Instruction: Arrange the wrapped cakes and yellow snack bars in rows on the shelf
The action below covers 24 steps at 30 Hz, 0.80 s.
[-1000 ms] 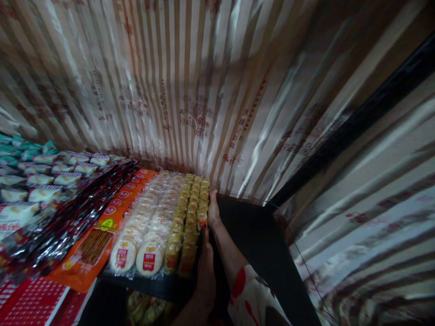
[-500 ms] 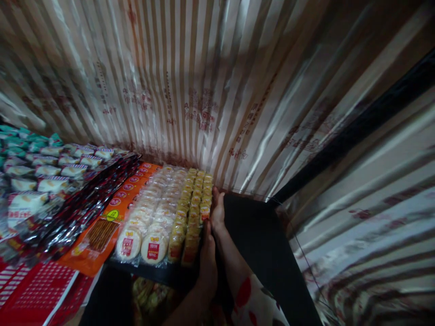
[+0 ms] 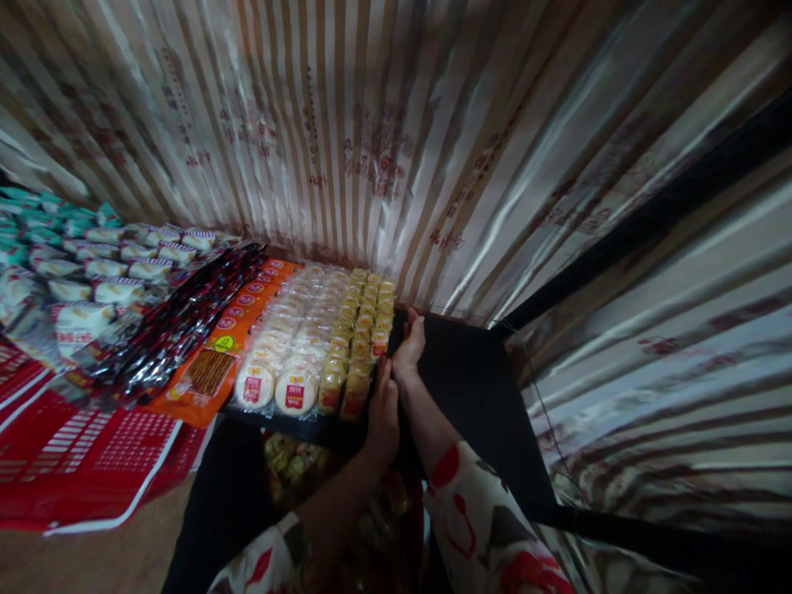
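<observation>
Rows of small yellow-wrapped snack packs (image 3: 359,346) stand on a black shelf (image 3: 458,388). My left hand (image 3: 384,417) lies along the front right side of these rows, fingers stretched out and seemingly touching the wrappers. Farther back, my right hand (image 3: 409,345) is held flat with fingers extended beside the same rows, a narrow dark gap showing between it and the packs. Left of the yellow packs are two rows of round white crackers (image 3: 294,388) in clear wrap. Beside those lie orange bags of stick snacks (image 3: 210,371).
Dark shiny packets (image 3: 179,330) and many white snack bags (image 3: 117,289) fill the shelf's left, with green packets (image 3: 55,219) behind. A red basket (image 3: 111,454) sits below. Striped sheeting (image 3: 346,124) hangs behind; a black pole (image 3: 619,223) slants at right. More yellow packs (image 3: 294,462) show beneath the shelf.
The view has tilted down, so the shelf appears higher and more of the red basket and my sleeves show. My right hand sits slightly farther from the yellow packs; the rows look unchanged.
</observation>
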Motion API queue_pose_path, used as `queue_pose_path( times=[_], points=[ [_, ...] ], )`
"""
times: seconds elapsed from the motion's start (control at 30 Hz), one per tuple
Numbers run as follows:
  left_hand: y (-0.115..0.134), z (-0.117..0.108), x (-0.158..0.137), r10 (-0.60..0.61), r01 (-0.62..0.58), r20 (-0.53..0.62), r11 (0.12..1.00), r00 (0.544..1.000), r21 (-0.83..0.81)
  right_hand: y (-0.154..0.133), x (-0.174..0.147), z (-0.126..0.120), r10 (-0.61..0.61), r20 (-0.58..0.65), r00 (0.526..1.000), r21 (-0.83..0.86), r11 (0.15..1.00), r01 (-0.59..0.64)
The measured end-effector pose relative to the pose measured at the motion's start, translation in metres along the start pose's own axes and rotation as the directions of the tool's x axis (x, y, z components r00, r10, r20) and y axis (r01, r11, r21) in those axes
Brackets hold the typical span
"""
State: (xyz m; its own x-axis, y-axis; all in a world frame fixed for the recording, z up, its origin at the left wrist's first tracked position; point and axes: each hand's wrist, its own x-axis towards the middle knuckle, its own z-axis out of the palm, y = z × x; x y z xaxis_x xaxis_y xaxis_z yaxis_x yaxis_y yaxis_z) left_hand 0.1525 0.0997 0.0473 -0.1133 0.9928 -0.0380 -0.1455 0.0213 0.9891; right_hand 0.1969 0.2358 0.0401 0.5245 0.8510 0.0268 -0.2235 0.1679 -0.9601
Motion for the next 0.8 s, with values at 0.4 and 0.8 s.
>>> queue_pose_path(
  times=[0.4,0.8],
  points=[
    [0.004,-0.024,-0.061,0.186,-0.221,0.128,0.904,0.974,0.367,-0.053,-0.138,-0.08,0.081,0.047,0.996,-0.144,0.987,-0.074],
    [-0.043,-0.137,-0.114,-0.318,0.072,0.019,0.272,0.948,0.959,0.029,-0.257,-0.12,0.448,0.349,0.823,-0.581,0.792,-0.184]
  ],
)
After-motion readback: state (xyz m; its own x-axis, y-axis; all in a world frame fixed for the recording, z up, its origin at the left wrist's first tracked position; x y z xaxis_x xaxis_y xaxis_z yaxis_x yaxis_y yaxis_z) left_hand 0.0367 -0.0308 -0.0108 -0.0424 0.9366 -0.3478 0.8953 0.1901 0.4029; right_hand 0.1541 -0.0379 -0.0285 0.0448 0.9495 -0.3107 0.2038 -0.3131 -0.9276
